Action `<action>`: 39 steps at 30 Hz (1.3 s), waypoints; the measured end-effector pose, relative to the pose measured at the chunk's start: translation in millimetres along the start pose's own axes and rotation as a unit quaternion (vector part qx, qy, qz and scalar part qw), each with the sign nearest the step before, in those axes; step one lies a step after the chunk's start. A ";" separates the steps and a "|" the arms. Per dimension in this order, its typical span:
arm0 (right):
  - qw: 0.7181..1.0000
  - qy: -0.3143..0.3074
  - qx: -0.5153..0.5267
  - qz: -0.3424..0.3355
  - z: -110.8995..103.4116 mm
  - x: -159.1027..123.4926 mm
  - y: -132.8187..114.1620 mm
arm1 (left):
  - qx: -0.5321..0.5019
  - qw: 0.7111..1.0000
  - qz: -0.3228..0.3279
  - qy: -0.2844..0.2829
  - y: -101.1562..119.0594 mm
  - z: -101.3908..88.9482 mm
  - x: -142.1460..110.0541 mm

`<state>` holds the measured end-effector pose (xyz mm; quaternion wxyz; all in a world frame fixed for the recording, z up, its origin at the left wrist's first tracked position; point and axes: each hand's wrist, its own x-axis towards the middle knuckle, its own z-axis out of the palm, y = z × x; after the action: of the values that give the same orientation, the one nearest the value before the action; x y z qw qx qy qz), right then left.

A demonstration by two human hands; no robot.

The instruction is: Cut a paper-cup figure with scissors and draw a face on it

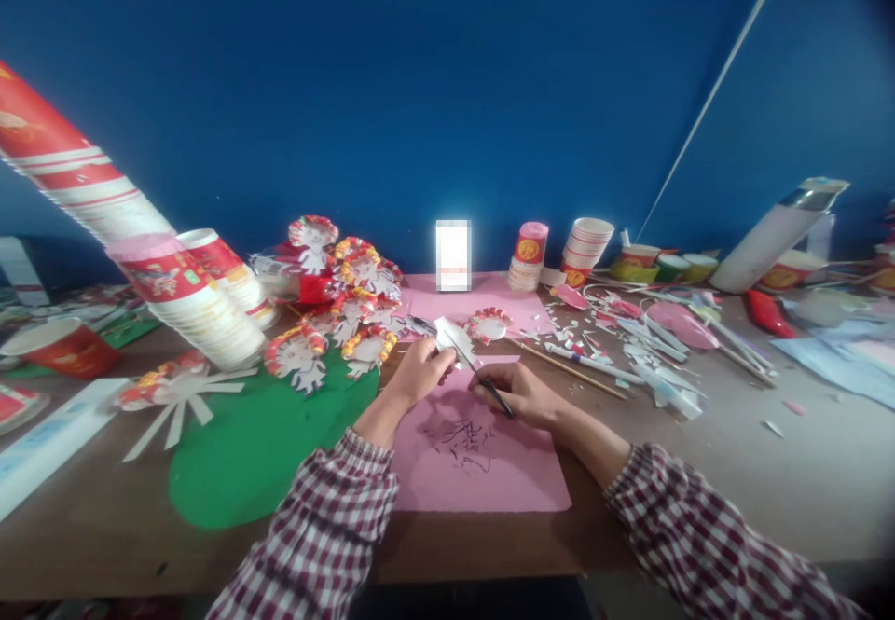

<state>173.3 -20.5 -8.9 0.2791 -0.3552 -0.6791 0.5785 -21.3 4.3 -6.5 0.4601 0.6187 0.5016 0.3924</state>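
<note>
My left hand (420,370) pinches a small piece of white paper (453,333) above the top of a pink sheet. In my right hand (521,394) is a slim dark pen-like tool (495,394), its lighter tip pointing at the paper. Whether it is a pen or a craft knife I cannot tell. Beneath both hands lies the pink sheet (528,480), marked with dark strokes in its middle. Just beyond my hands rests a round paper piece with a red ruffled rim (489,324).
Left are a green sheet (258,452), ruffled paper figures (308,354) and leaning stacks of paper cups (188,303). Paper scraps (661,364), a wooden stick (566,368) and a white-barrelled pen (594,365) lie right. More cups (585,247) stand near the blue wall (392,89).
</note>
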 end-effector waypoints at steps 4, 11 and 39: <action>1.000 0.002 -0.002 -0.003 -0.1 0.0 0.6 | -0.008 1.000 -0.002 0.001 -1.1 0.7 0.6; 1.000 0.007 -0.021 -0.010 1.0 -0.4 -4.8 | -0.017 1.000 -0.017 0.003 0.2 1.6 0.7; 0.999 0.019 -0.026 -0.013 2.1 -1.3 -5.0 | -0.137 0.986 -0.084 0.052 8.3 -0.3 0.0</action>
<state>171.6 -23.1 -4.3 0.2903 -0.3647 -0.6926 0.5505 -19.5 3.8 1.6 0.5450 0.4841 0.5168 0.4489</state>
